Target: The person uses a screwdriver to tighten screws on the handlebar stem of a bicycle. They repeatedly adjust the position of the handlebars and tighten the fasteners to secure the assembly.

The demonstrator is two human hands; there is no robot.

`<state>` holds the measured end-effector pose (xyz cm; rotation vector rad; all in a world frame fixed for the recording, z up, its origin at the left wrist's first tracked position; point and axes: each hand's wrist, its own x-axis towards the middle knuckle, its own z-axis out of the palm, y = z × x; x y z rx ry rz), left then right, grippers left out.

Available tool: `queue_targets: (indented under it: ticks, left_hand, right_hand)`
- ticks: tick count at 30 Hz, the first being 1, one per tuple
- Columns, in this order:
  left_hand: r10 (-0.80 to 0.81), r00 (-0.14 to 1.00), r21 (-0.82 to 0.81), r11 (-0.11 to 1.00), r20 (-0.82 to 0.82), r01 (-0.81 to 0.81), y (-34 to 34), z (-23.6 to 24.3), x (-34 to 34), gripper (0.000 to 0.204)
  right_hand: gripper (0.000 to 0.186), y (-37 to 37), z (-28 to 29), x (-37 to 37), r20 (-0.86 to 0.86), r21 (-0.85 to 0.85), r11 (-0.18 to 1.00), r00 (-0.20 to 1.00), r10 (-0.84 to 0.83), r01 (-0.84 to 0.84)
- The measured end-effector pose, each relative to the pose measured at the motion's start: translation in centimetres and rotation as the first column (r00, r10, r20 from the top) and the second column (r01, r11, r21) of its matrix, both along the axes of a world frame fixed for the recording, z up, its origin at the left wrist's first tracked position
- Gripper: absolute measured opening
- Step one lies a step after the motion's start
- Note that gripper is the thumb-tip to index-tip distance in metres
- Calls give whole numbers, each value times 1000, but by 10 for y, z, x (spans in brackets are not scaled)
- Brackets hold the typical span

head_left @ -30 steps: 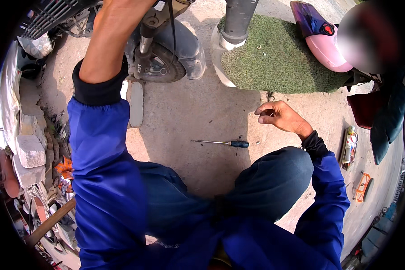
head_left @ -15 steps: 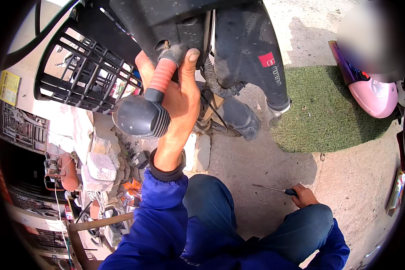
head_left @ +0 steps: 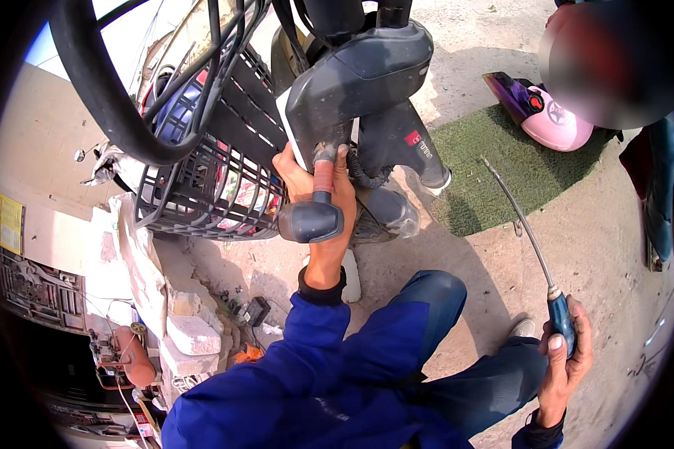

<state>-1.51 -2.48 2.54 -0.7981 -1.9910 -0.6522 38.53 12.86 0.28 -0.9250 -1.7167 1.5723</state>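
Observation:
My left hand (head_left: 342,193) is wrapped around the reddish stem of a turn signal lamp (head_left: 305,224) with a rounded black housing. The thumb and fingers press at the stem's upper end, up against the scooter's dark grey plastic body (head_left: 359,78). A ribbed black cable sleeve (head_left: 368,178) hangs beside the thumb. At the lower right, my right hand (head_left: 565,368) grips a long screwdriver (head_left: 560,322) by its blue handle, its slightly bowed metal shaft pointing up and away from the scooter.
A black plastic basket (head_left: 202,191) and a thick black handlebar (head_left: 90,82) crowd the upper left. Beyond lies a green turf mat (head_left: 479,176) with a pink helmet (head_left: 558,123). Stone blocks (head_left: 193,334) and loose parts lie at left; a partly blurred person is at upper right.
My right hand has raised the screwdriver from beside my knee and turned its shaft upward. My left hand stays on the lamp stem. The view has shifted, showing more basket and handlebar.

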Motion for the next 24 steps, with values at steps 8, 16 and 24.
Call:
queue_targets:
  ticks: [8, 16, 24]
  left_hand:
    - [1, 991, 24, 1000, 134, -4, 1, 1, 2, 41]
    - [-107, 988, 125, 988, 115, 93, 2, -7, -4, 62]
    - [-229, 951, 246, 953, 209, 175, -5, -21, -17, 66]
  right_hand:
    - [47, -146, 17, -82, -303, -249, 958, 929, -213, 139]
    - [25, -141, 24, -197, -559, -482, 873, 793, -242, -73]
    - [12, -95, 68, -301, -414, 131, 987, 910, -26, 88]
